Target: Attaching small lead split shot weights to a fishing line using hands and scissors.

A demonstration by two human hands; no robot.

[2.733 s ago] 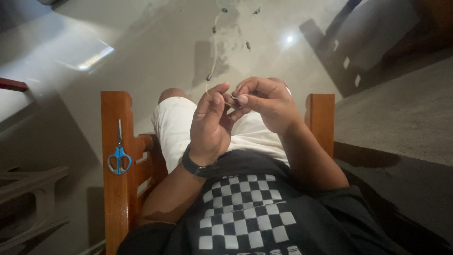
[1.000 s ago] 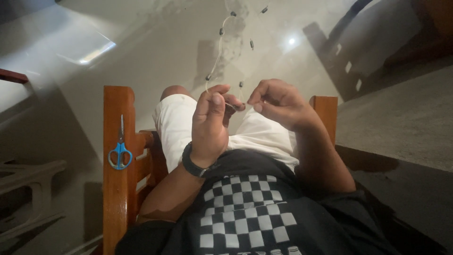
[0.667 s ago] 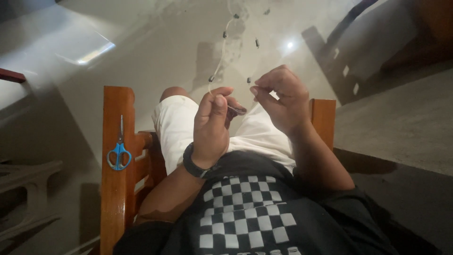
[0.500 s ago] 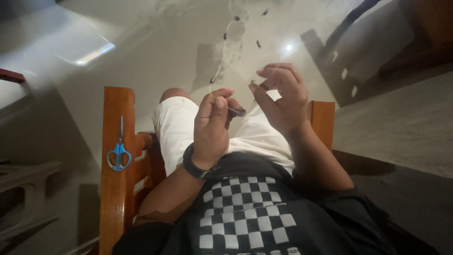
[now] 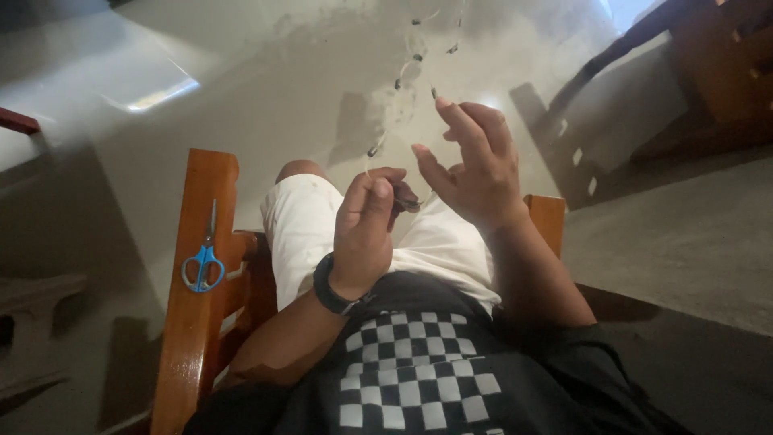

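Here a thin pale thread (image 5: 385,133) strung with small dark beads is pinched between the closed left hand (image 5: 366,234) fingers, running up and away above them, while the right hand (image 5: 475,169) fingers are spread apart just beside it, empty.

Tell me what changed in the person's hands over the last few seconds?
The right hand drew away from the left hand, rising with fingers spread, no longer pinching the thin line. The left hand kept its pinch on a small dark piece. The blue scissors stayed on the wooden armrest.
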